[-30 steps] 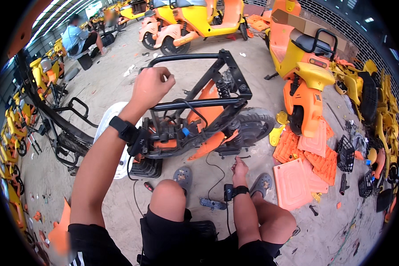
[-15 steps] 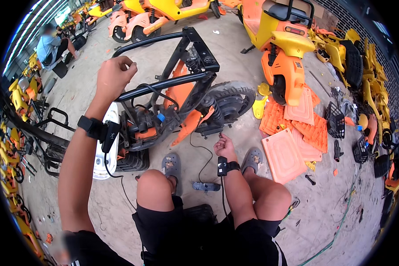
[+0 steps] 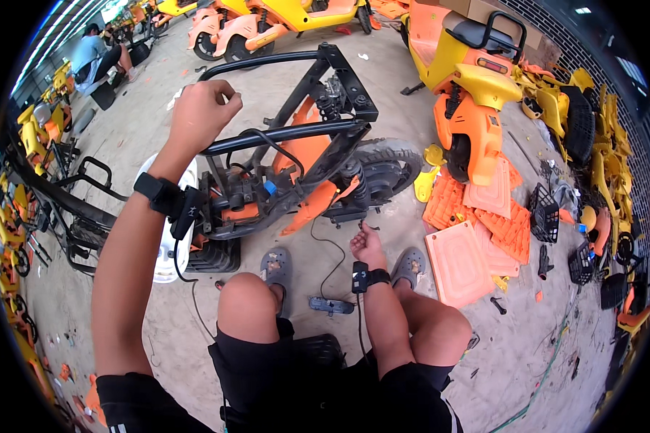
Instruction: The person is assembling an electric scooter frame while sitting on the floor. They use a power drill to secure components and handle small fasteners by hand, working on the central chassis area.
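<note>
Scooter frame [image 3: 310,130] looks largely stripped, rear wheel [image 3: 390,173] still mounted; left grip [image 3: 204,114] loosely curled, seemingly empty; right grip's [image 3: 368,247] hold unclear.

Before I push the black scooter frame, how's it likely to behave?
Likely stiff: the frame is mostly thick black tubes. Probably heavy for its size, with a chunky wheel and coil spring attached. May roll on that round wheel, though what it rests on isn't clear.
</note>
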Available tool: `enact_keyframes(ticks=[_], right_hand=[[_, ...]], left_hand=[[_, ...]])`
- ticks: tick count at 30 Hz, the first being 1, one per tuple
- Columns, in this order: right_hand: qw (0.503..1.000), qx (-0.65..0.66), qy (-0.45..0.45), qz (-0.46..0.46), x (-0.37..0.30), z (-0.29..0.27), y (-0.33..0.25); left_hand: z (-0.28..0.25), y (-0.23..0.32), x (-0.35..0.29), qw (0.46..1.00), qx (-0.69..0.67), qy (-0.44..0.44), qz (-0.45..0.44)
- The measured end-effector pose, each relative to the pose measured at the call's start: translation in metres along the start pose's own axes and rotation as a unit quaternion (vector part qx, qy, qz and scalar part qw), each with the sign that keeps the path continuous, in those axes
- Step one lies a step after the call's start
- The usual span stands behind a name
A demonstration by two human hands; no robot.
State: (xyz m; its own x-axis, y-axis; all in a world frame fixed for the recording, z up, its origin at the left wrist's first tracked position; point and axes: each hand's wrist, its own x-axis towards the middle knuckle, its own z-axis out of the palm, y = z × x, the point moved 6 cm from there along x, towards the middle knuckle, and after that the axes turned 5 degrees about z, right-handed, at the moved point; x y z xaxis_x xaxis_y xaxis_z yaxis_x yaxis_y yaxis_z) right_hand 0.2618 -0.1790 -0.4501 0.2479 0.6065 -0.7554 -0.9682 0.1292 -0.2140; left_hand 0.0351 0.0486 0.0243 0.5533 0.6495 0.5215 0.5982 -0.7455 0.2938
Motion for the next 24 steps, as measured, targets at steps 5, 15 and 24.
enact_keyframes(ticks=[5, 15, 24], right_hand=[[0.984, -0.097, 0.119, -0.096, -0.007, -0.002, 0.023], [0.698, -0.605, 0.211, -0.320, -0.018, -0.035, 0.008], [0.587, -0.602, 0.238, -0.485, -0.061, -0.024, -0.017]], left_hand=[[-0.001, -0.006, 0.000, 1.000, 0.018, -0.012, 0.011], [0.001, -0.006, -0.004, 1.000, 0.028, -0.008, 0.005], [0.000, -0.003, -0.002, 1.000, 0.002, -0.023, -0.007]])
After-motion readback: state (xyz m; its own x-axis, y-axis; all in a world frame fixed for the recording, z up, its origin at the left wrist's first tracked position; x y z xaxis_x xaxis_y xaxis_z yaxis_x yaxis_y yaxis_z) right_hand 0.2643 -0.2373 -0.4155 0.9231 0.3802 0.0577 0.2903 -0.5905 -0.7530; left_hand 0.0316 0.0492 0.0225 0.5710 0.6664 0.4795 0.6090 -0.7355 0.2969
